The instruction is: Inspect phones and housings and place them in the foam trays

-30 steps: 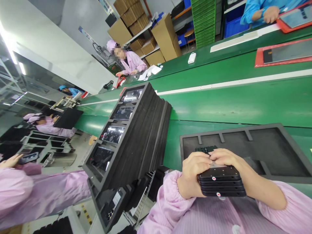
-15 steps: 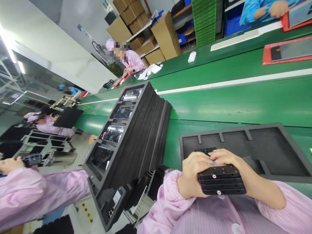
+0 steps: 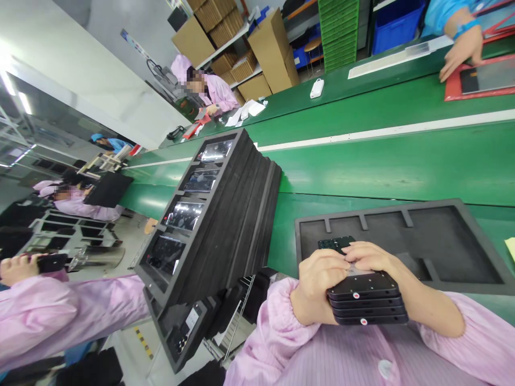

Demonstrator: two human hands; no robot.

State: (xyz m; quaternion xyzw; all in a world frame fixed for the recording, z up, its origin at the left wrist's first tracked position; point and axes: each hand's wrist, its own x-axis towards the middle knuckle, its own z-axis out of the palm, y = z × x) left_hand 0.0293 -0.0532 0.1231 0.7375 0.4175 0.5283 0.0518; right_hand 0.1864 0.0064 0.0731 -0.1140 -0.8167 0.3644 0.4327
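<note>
Head view, left to right: at 9 o'clock a co-worker's pink sleeve (image 3: 60,316) lies well apart from you. Just right of it stands the pile of black foam trays (image 3: 237,214), its top tray filled with glossy phones. At 6 o'clock your left hand (image 3: 319,284) curls around the left end of the stack of phones (image 3: 366,306), 4 black bodies lying flat on one another close to your chest. Your right hand (image 3: 372,258) lies over the top, fingers pressed down and meeting the left fingertips. A dark piece shows beyond your knuckles; I cannot tell whether it belongs to the stack.

Toward 3 o'clock the empty foam tray (image 3: 442,241) rests on the green bench (image 3: 382,166), just beyond your hands. At 1 o'clock another person's hand (image 3: 462,48) touches a red tray (image 3: 454,92).

Grip by the edges, not the faces. Square all 4 flush, since smooth bodies likely slide on each other. Hold the stack level, with support under the lowest one.
</note>
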